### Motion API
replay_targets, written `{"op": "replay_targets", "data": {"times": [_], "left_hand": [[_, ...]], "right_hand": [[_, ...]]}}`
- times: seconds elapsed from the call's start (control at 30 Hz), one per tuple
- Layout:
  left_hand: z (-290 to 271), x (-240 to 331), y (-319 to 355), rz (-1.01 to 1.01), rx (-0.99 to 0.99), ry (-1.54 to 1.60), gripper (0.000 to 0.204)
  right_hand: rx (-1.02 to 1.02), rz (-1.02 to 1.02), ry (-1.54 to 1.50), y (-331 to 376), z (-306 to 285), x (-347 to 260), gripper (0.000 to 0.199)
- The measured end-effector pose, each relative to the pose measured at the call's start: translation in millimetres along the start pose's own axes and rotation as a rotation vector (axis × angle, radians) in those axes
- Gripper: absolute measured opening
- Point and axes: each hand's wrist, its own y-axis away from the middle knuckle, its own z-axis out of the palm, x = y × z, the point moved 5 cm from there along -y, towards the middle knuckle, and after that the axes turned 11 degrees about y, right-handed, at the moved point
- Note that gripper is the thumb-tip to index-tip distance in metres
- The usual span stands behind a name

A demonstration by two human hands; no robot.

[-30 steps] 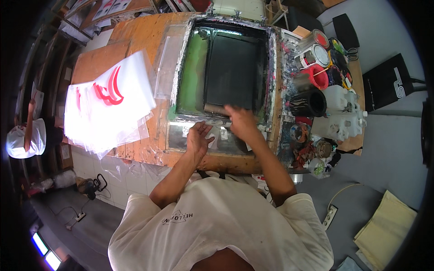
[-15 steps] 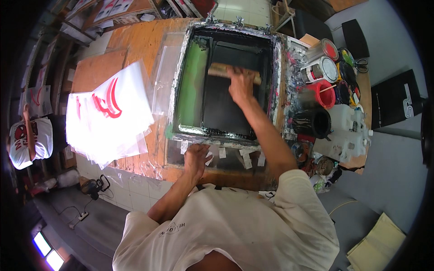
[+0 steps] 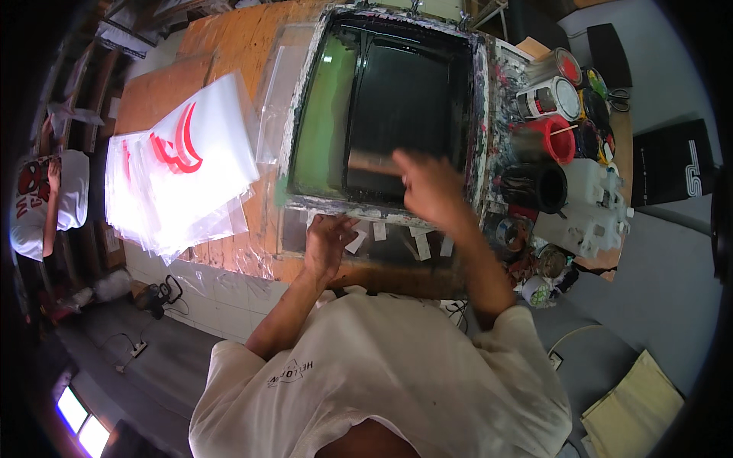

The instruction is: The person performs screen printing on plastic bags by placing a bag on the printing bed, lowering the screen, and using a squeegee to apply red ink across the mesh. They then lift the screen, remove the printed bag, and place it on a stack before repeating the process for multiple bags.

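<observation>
A screen-printing frame [image 3: 293, 145] lies on the wooden table in front of me, with dark ink over its mesh and a green band at the left. My right hand [image 3: 435, 191] is closed around a wooden-handled squeegee [image 3: 369, 162], near the close end of the mesh. It is somewhat blurred, and its fingers hide part of the handle. At the frame's near left edge, my left hand [image 3: 327, 243] curls its fingers against the rim; some fingertips are hidden there. Small pale tape pieces [image 3: 379, 231] hang beside it, below the frame.
Clear printed sheets with red marks [image 3: 179, 168] are piled left of the frame. Paint cans [image 3: 550, 99], a red tub [image 3: 553, 140], a black pot [image 3: 538, 187] and a translucent jug [image 3: 584, 214] crowd the right side. Another person [image 3: 53, 195] stands at far left by shelves.
My right hand has drawn the squeegee toward me, from the far part of the mesh to the near part. My left hand stays by the frame's near edge. The view has shifted slightly.
</observation>
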Motion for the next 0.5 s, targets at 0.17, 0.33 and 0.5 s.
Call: {"op": "replay_targets", "data": {"times": [0.17,0.33,0.5], "left_hand": [[49,30,24,0.041,-0.171,-0.034,0.022],[134,80,57,0.207,-0.383,0.016,0.023],[174,146,10,0.403,-0.866,-0.086,0.022]], "right_hand": [[0.334,-0.021,0.219,60,-23,-50,0.040],[0.647,-0.065,0.307,37,-97,-48,0.038],[0.569,-0.053,0.346,-13,-191,-27,0.046]]}}
